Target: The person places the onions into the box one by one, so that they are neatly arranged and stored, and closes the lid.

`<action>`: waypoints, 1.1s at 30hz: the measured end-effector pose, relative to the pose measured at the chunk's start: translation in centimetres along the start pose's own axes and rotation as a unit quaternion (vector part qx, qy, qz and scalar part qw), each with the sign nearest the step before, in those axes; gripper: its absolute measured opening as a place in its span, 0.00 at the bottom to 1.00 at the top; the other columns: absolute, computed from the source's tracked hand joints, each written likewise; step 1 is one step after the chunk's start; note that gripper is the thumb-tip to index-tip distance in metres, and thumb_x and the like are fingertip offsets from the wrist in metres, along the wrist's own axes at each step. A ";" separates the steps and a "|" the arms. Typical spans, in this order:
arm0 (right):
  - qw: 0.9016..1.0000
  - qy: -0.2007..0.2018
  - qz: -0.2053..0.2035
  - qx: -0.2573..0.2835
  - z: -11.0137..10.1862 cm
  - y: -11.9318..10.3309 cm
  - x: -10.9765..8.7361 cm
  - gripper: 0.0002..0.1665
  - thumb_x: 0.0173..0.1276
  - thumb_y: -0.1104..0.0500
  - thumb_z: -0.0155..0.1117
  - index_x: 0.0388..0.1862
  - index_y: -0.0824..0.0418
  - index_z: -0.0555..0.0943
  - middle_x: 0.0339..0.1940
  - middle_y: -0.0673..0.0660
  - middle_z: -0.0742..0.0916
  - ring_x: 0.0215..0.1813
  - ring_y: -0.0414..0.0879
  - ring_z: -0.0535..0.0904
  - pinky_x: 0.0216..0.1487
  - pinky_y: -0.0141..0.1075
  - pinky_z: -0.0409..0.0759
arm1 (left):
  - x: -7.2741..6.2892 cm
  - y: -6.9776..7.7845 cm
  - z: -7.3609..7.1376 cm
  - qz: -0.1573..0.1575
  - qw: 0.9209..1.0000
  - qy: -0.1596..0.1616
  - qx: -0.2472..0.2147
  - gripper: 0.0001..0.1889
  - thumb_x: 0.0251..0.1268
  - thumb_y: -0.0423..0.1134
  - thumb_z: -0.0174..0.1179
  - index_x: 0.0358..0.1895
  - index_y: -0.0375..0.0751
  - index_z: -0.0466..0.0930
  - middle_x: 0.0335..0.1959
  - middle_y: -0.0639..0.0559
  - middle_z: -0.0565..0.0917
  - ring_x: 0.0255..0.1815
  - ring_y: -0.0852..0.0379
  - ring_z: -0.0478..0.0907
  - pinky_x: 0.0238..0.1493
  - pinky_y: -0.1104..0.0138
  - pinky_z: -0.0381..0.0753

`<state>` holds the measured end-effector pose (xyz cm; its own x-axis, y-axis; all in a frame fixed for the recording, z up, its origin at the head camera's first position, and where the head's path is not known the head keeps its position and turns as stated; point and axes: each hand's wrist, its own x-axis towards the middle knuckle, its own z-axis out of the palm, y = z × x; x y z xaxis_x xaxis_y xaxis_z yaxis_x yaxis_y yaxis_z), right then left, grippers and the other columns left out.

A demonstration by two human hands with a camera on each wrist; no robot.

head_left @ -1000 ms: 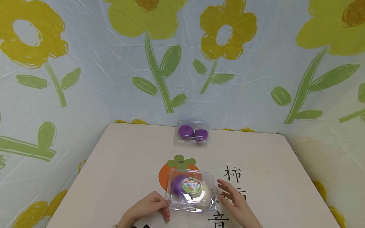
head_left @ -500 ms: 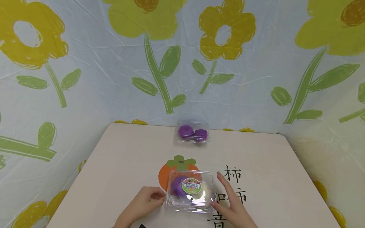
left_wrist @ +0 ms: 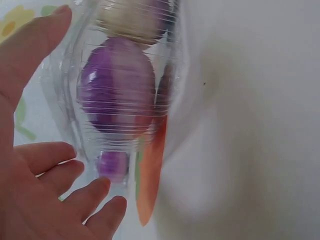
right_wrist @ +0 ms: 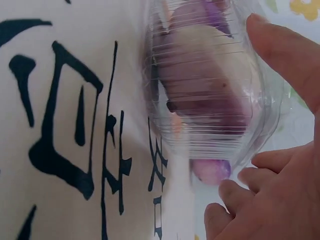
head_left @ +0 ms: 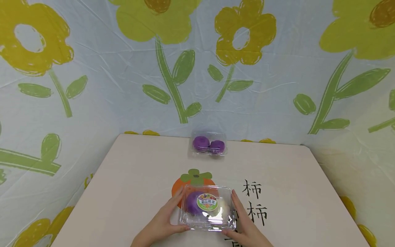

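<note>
A clear plastic clamshell box (head_left: 200,223) with a round fruit label lies near the front of the table, over a printed persimmon. Inside are a round purple piece (left_wrist: 117,90) and a pale, purple-tinged one (right_wrist: 212,75); their kind is unclear through the ribbed plastic. My left hand (head_left: 161,221) holds the box's left end, thumb at the front edge and fingers along the side. At the opposite end my right hand (head_left: 247,226) holds it likewise, thumb in front. In both wrist views the fingertips reach the rim.
Another clear box (head_left: 210,153) with two round purple pieces stands at the table's far edge. Flower-printed cloth (head_left: 262,103) walls in the back and sides. The pale tabletop (head_left: 139,164) bears large black characters (head_left: 257,212) on the right.
Both hands have come in against the box's ends. My left hand has opened from a loose curl to span its end; the right hand has moved onto the other. The box stays put.
</note>
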<state>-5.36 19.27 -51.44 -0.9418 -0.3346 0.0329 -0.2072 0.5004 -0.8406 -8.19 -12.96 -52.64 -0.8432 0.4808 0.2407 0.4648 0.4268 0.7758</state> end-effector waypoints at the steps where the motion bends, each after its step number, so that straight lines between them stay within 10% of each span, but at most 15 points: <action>1: 1.000 0.001 -0.006 -0.004 0.1 0.1 0.0 0.70 0.57 0.44 0.77 0.83 0.50 0.38 0.83 0.55 0.47 0.78 0.28 0.38 0.68 0.26 0.43 | 0.0 -0.1 0.1 0.006 1.000 0.001 -0.001 0.57 0.50 0.58 0.74 0.80 0.46 0.50 0.80 0.46 0.52 0.78 0.46 0.53 0.71 0.49 0.63; 18: 0.996 0.013 -0.081 -0.016 0.2 1.0 -0.1 0.65 0.62 0.50 0.73 0.82 0.59 0.37 0.83 0.59 0.43 0.79 0.29 0.33 0.67 0.14 0.37 | 0.8 -0.5 0.7 -0.001 1.000 -0.001 -0.018 0.58 0.49 0.56 0.76 0.80 0.48 0.49 0.81 0.52 0.51 0.78 0.48 0.53 0.69 0.43 0.61; 33: 0.999 -0.006 -0.032 0.016 0.0 1.3 1.1 0.64 0.65 0.48 0.71 0.82 0.50 0.34 0.83 0.56 0.40 0.79 0.33 0.32 0.66 0.13 0.36 | 1.8 -1.9 0.8 -0.009 0.999 0.018 -0.037 0.56 0.50 0.54 0.76 0.80 0.47 0.51 0.80 0.51 0.53 0.78 0.45 0.54 0.70 0.42 0.59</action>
<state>-6.70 19.57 -52.49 -0.9234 -0.3751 0.0812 -0.2585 0.4515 -0.8540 -10.40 -12.26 -54.16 -0.8606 0.4460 0.2459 0.4297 0.3767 0.8206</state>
